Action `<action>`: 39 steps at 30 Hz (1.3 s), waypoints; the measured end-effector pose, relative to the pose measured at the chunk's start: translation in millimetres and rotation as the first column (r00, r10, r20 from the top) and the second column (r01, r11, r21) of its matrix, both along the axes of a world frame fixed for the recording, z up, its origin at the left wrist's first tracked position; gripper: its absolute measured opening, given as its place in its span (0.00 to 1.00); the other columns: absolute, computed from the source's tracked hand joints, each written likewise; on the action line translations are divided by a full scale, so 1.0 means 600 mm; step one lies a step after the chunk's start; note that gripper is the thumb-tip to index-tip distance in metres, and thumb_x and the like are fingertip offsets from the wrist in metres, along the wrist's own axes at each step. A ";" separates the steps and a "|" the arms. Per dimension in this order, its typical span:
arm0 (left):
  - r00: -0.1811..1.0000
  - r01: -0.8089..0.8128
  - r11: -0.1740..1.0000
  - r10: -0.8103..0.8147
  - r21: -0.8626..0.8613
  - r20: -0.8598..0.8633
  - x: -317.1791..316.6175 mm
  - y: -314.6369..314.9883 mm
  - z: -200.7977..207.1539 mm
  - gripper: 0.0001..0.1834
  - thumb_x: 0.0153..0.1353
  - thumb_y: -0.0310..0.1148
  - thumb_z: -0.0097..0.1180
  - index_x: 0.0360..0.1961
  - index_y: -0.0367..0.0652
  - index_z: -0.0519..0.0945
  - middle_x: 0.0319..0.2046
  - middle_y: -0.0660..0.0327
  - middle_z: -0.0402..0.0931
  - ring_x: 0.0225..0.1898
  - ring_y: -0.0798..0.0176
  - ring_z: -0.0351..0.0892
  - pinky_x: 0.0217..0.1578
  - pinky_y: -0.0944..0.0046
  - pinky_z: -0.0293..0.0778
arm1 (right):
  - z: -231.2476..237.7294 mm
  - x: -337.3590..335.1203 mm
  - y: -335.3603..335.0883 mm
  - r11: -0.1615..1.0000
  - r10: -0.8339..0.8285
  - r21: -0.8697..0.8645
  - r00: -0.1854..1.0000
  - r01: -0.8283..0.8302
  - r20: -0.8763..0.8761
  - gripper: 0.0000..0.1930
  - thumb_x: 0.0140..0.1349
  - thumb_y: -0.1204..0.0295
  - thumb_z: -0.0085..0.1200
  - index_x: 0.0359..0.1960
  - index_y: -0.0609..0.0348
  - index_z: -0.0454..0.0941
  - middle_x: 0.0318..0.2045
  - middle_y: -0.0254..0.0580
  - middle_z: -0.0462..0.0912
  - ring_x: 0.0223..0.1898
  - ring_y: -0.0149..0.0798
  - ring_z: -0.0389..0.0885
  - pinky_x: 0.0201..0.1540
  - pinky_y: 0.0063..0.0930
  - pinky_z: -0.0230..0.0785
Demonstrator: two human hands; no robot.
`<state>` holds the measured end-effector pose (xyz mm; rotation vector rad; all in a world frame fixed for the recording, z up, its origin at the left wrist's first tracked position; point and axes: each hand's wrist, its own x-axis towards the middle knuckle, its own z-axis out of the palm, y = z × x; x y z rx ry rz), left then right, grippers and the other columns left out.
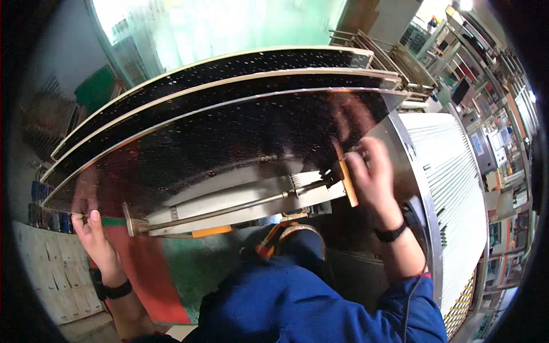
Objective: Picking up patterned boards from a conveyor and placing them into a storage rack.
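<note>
A large dark, shiny glass panel [229,131] leans in front of me, speckled and mirror-like. My left hand [98,243] is at its lower left corner, with thumb and fingers closed on the edge. Toward its right side, my right hand [374,171] is bent inward, thumb and fingers curled and slightly blurred. It is beside an upright orange strip [347,180]; whether it grips the strip or the panel's edge I cannot tell. Below the panel runs a metal rod [229,211], its left end at a metal bracket [134,220]. Another orange strip [211,231] lies low near the rod.
Two more dark panels with pale edges, a middle one [229,98] and a rear one [229,71], stand behind the front panel. At right is a white ribbed rack [443,171] with a metal edge. Below lies a red and green floor [194,268]. White lockers [54,263] are at left.
</note>
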<state>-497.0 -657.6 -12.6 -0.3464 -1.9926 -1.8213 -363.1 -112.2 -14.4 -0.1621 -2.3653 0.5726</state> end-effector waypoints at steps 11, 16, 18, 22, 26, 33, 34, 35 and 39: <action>0.770 -0.563 0.245 -0.193 -0.790 -0.608 -0.039 0.035 0.329 0.47 0.68 0.68 0.43 0.72 0.36 0.67 0.74 0.45 0.63 0.76 0.44 0.57 0.75 0.46 0.50 | 0.324 -0.115 -0.084 0.714 0.118 0.700 0.981 0.026 -0.157 0.39 0.74 0.42 0.41 0.75 0.60 0.61 0.75 0.55 0.62 0.78 0.58 0.54 0.79 0.51 0.43; 0.924 -0.159 0.152 -0.325 -0.976 -0.201 -0.105 0.087 0.329 0.40 0.71 0.60 0.47 0.71 0.38 0.68 0.69 0.42 0.68 0.71 0.40 0.64 0.72 0.47 0.57 | 0.284 -0.153 -0.036 0.806 0.125 0.547 0.969 -0.224 0.213 0.34 0.75 0.51 0.48 0.72 0.65 0.64 0.71 0.61 0.66 0.75 0.60 0.58 0.77 0.48 0.50; 0.951 -0.018 0.224 -0.296 -0.974 -0.086 -0.100 0.093 0.310 0.41 0.70 0.59 0.48 0.71 0.36 0.67 0.66 0.41 0.71 0.68 0.38 0.67 0.70 0.47 0.60 | 0.267 -0.142 -0.033 0.824 0.153 0.507 0.961 -0.253 0.230 0.33 0.74 0.54 0.50 0.71 0.67 0.63 0.70 0.63 0.66 0.74 0.60 0.60 0.77 0.47 0.52; 0.947 0.043 0.215 -0.319 -0.976 -0.029 -0.068 0.089 0.315 0.42 0.70 0.61 0.47 0.70 0.34 0.67 0.65 0.41 0.71 0.68 0.39 0.68 0.69 0.48 0.62 | 0.285 -0.120 -0.051 0.862 0.137 0.425 0.934 -0.277 0.331 0.31 0.73 0.55 0.51 0.67 0.68 0.69 0.65 0.62 0.73 0.70 0.61 0.67 0.74 0.47 0.56; 0.948 0.095 0.186 -0.318 -0.978 0.032 -0.051 0.092 0.324 0.41 0.70 0.60 0.47 0.69 0.34 0.69 0.65 0.42 0.72 0.68 0.40 0.69 0.69 0.48 0.62 | 0.275 -0.133 -0.055 0.748 0.162 0.628 0.977 -0.215 0.142 0.30 0.72 0.54 0.52 0.64 0.68 0.72 0.64 0.62 0.75 0.68 0.60 0.70 0.71 0.47 0.60; 0.929 -0.053 0.150 -0.356 -0.987 -0.104 -0.062 0.106 0.311 0.36 0.70 0.55 0.49 0.69 0.39 0.70 0.67 0.44 0.70 0.69 0.40 0.68 0.70 0.46 0.61 | 0.254 -0.128 -0.036 0.852 0.195 0.411 0.925 -0.325 0.328 0.29 0.73 0.54 0.52 0.64 0.65 0.72 0.61 0.62 0.76 0.64 0.62 0.73 0.69 0.48 0.64; 0.932 -0.031 0.148 -0.353 -0.988 -0.082 -0.062 0.106 0.315 0.36 0.70 0.54 0.50 0.69 0.38 0.70 0.67 0.43 0.70 0.69 0.40 0.68 0.70 0.46 0.61 | 0.257 -0.118 -0.050 0.837 0.223 0.465 0.956 -0.288 0.191 0.29 0.72 0.54 0.53 0.64 0.65 0.73 0.60 0.61 0.77 0.64 0.62 0.74 0.68 0.49 0.64; 0.934 -0.010 0.152 -0.351 -0.988 -0.063 -0.062 0.105 0.316 0.35 0.71 0.53 0.50 0.69 0.38 0.70 0.67 0.43 0.70 0.69 0.40 0.67 0.70 0.46 0.61 | 0.262 -0.103 -0.065 0.820 0.251 0.520 0.967 -0.241 0.052 0.29 0.71 0.55 0.54 0.64 0.65 0.73 0.60 0.61 0.78 0.63 0.62 0.74 0.67 0.49 0.65; 0.926 -0.015 0.178 -0.370 -0.984 -0.081 -0.059 0.095 0.306 0.35 0.71 0.53 0.50 0.68 0.37 0.71 0.66 0.43 0.71 0.69 0.40 0.68 0.70 0.46 0.62 | 0.171 -0.023 -0.099 0.830 0.473 0.396 0.873 -0.394 -0.122 0.24 0.64 0.61 0.58 0.56 0.66 0.78 0.46 0.55 0.83 0.46 0.58 0.81 0.52 0.50 0.74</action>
